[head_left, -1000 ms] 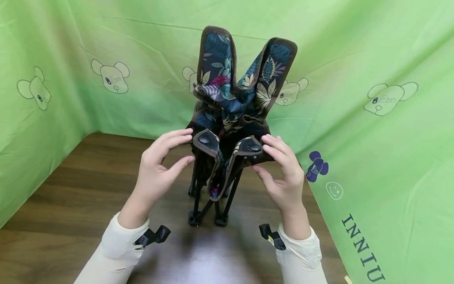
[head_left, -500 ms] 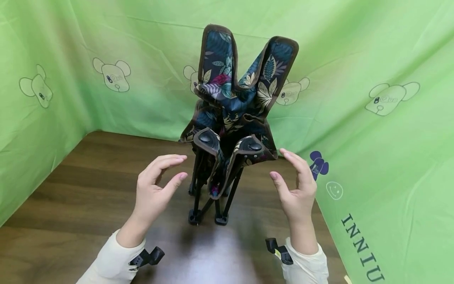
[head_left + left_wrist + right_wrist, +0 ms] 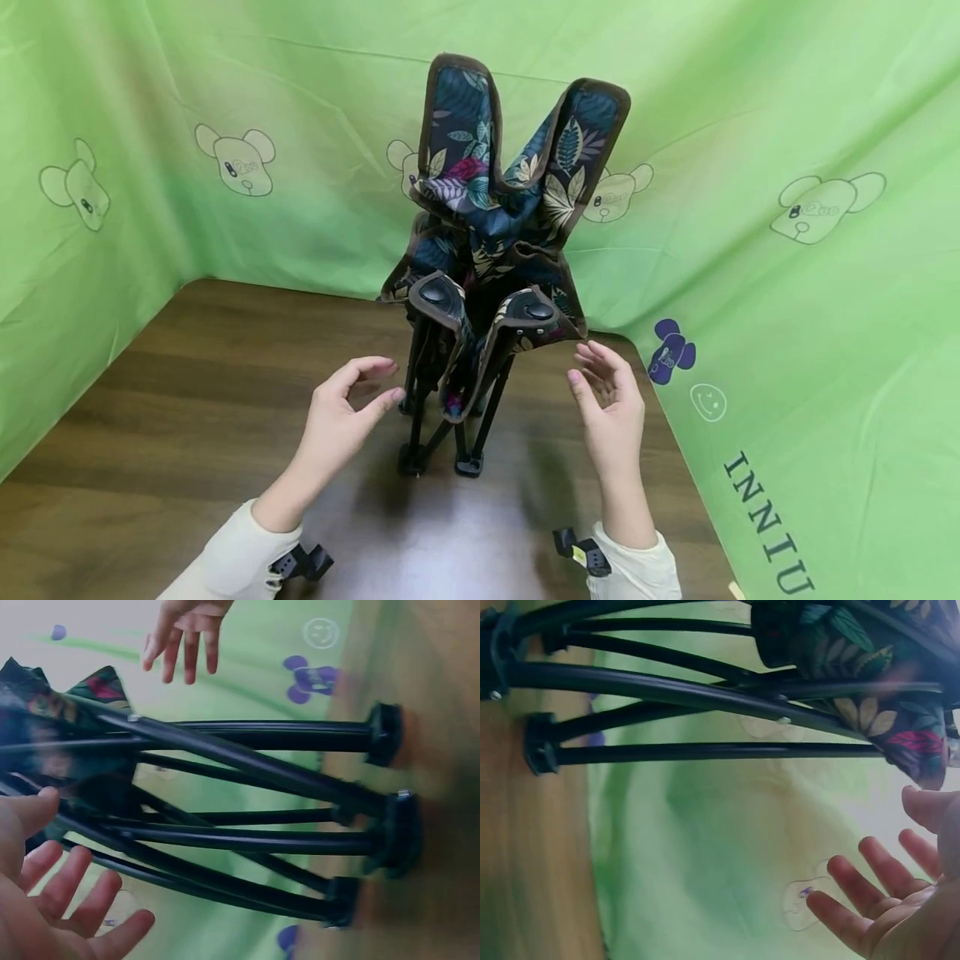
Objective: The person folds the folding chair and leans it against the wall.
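Note:
A partly folded camping chair stands upright in the head view, its dark leaf-print fabric edged in brown. Its black tube legs run close together down to plastic feet on the wooden surface. To the left of the legs is my left hand, fingers loosely bent and apart from the chair. My right hand hovers on the other side, just below the fabric's right corner, holding nothing. In the right wrist view the fingers of that hand spread below the printed fabric.
Green cloth with cartoon mouse heads hangs around the back and both sides. The brown wooden surface reaches to the foot of the cloth. Black wrist cameras are strapped to both sleeves.
Both hands have come off the chair's fabric corners and dropped lower toward me. The fabric corners at left and right show again. The chair itself stays in place.

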Available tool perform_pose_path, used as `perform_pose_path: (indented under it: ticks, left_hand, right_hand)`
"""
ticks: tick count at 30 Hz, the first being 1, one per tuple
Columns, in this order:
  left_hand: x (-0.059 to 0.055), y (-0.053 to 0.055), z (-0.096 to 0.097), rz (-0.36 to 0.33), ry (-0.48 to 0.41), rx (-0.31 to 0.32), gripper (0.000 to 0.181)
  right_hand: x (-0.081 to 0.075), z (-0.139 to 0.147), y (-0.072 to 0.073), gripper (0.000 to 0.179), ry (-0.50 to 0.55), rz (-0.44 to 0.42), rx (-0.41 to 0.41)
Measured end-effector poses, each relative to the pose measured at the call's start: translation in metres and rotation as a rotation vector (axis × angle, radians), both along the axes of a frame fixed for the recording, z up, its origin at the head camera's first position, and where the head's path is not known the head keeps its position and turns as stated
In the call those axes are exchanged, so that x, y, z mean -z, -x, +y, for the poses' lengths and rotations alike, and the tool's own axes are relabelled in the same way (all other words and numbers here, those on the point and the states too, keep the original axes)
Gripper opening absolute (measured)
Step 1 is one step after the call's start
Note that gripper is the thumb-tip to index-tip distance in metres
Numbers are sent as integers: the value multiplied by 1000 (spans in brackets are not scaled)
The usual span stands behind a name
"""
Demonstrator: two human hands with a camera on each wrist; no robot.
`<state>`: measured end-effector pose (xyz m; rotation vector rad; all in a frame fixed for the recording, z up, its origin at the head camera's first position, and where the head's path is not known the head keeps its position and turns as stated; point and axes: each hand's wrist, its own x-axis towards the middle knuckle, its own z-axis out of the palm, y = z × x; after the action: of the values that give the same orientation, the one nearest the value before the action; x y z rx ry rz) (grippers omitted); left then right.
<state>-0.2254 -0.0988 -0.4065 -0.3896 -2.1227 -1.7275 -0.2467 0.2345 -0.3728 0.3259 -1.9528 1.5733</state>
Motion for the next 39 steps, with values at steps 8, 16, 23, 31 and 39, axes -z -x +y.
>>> perform_pose_path:
  ticks: [8, 16, 23, 31, 39]
  left_hand:
    - [20, 8, 6, -132, 122, 30, 36]
    - [36, 15, 12, -206, 91, 3, 29]
    - [47, 18, 18, -254, 71, 6, 27]
    - [56, 15, 26, -288, 67, 51, 24]
    - [59, 15, 31, -333, 44, 83, 26]
  right_hand:
    - [17, -2, 5, 39, -11, -185, -21]
    - [31, -5, 7, 36, -42, -306, -73]
    - [45, -13, 7, 37, -61, -394, -164]
    - [61, -25, 1, 37, -33, -499, -235]
    - [73, -35, -2, 39, 13, -552, -312]
